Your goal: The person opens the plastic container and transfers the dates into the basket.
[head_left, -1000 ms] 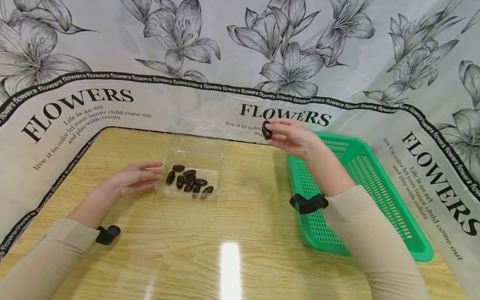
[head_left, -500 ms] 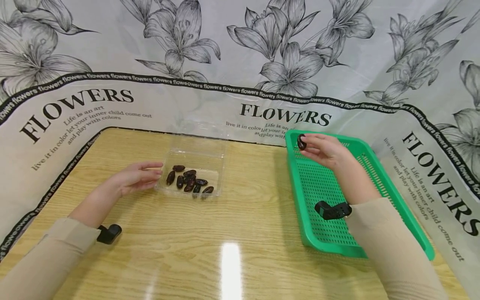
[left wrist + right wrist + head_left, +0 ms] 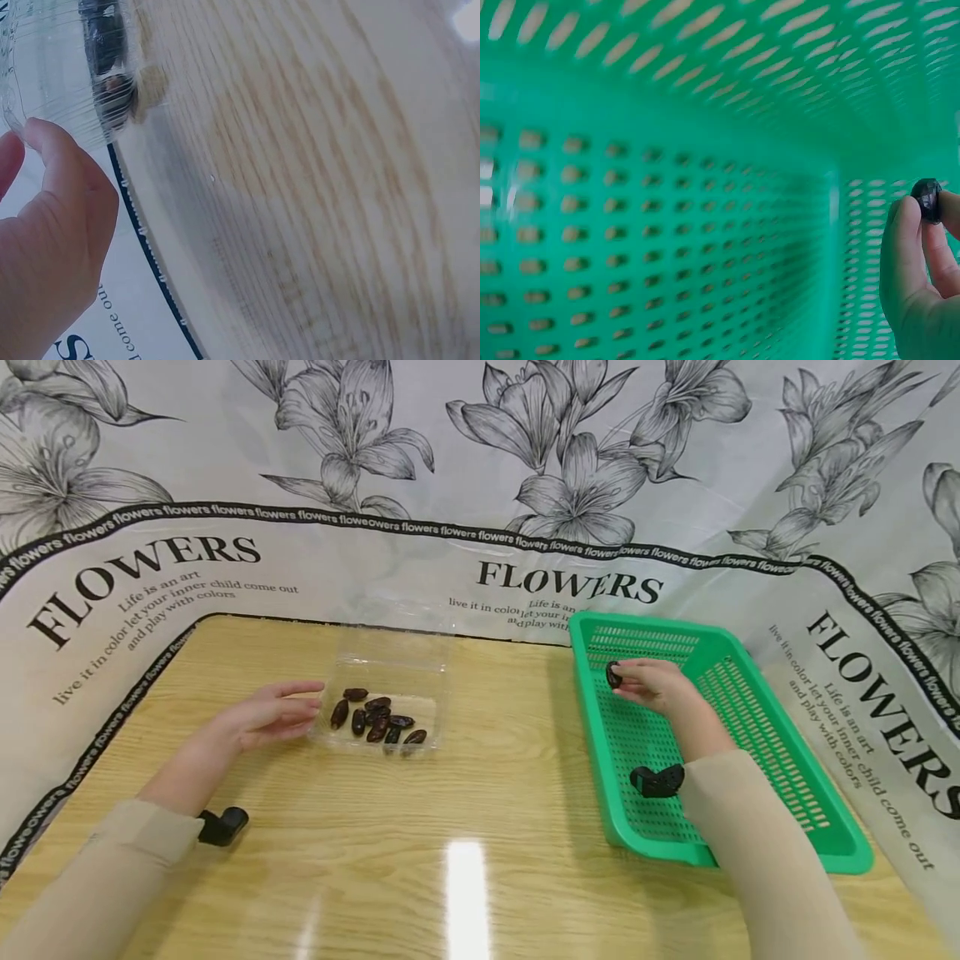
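Several lilies (image 3: 577,493) in black line spread over the white cloth (image 3: 405,560) that walls in my worktop (image 3: 517,777) at the far edge and both sides. The worktop is glossy wood grain, with a streak of reflected light (image 3: 467,897) toward its near edge. On its right side stands a green perforated basket (image 3: 600,768), running from the far edge toward the near right corner. Left of centre, closer to the far edge, lies a clear clamshell box (image 3: 422,683), lid tipped back, a cluster of dark dates (image 3: 377,727) inside. My left hand (image 3: 273,714) is beside that box, fingers nearly straight, tips at its left wall; how hard they press, if at all, I can't tell. My right hand (image 3: 656,685) is nearer the basket, thumb and fingertips pinching one date (image 3: 613,674). What counts is how that date sits: at the very tips, on the left of my hand, long axis close to upright and across my fingers, within the basket's outline near its far left corner. I can't judge the gap down to the floor below it.
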